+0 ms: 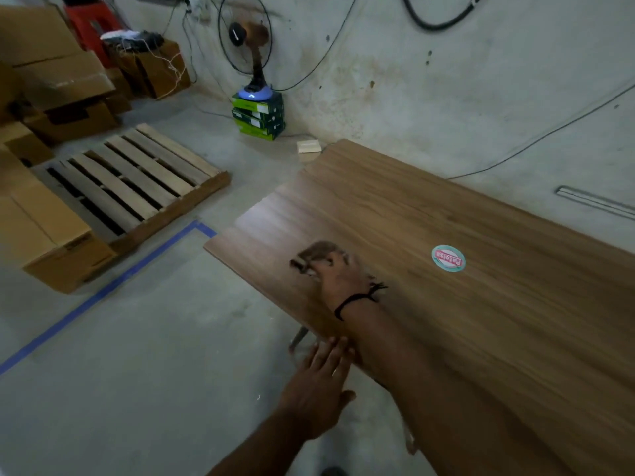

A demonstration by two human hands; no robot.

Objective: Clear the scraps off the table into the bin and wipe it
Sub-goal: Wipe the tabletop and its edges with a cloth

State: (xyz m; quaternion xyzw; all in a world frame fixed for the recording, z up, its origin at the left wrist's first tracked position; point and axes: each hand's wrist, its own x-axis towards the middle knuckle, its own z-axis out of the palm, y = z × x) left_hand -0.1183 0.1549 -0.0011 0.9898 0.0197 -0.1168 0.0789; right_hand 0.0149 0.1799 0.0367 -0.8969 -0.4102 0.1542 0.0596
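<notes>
The wooden table [429, 214] runs from the middle of the view to the right, its left end over the floor. My right hand [338, 274] lies on the table near that left end, pressing a brown cloth [318, 252] flat against the wood; the cloth is blurred. A black cord is tied round that wrist. My left hand [321, 386] is open, fingers together, its fingertips resting at the table's near edge. No scraps show on the visible tabletop and no bin is in view.
A round teal-and-red sticker [448, 262] is stuck on the table. A wooden pallet [137, 180] and cardboard boxes [51, 235] sit on the floor at left. A standing fan [251, 46] stands on green boxes by the wall. Blue tape [103, 293] lines the floor.
</notes>
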